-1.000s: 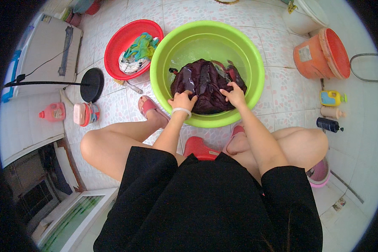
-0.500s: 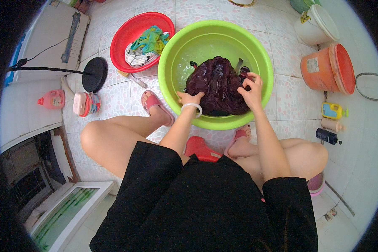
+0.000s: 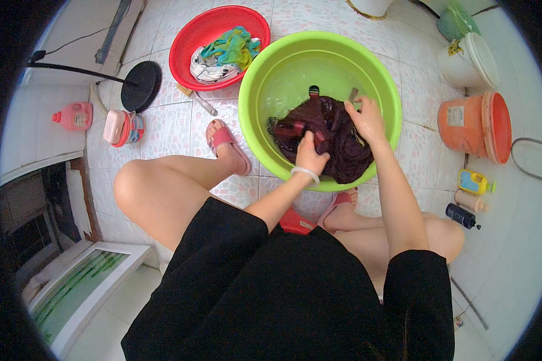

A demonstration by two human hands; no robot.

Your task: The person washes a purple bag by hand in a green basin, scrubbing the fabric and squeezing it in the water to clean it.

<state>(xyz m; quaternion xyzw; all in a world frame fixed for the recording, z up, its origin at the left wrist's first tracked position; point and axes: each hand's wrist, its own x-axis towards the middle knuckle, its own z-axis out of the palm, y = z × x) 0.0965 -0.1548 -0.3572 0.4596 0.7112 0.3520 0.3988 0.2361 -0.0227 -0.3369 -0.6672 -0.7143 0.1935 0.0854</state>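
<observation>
A wet dark maroon garment (image 3: 337, 132) lies bunched in shallow water in a large lime-green basin (image 3: 250, 129). My left hand (image 3: 311, 157), with a pale bangle on its wrist, is closed on the garment's near-left part. A reddish band of the cloth shows just beyond the fingers. At the garment's right side my right hand (image 3: 367, 120) has its fingers curled at the cloth edge, in what looks like a pinch. A thin grey-brown strip stands up beside those fingertips. The part of the cloth under both hands is hidden.
Touching the basin's far left is a red basin (image 3: 180, 63) with white and green-blue cloths. A brush (image 3: 205, 103) lies below it. Orange buckets (image 3: 464, 120), a white bucket (image 3: 457, 63) and several bottles (image 3: 473, 180) line the right wall. A round black stand base (image 3: 141, 86) stands left.
My left hand has moved right from the garment's left edge onto its middle and grips it. The garment is more gathered toward the right. My right hand stays at its right side.
</observation>
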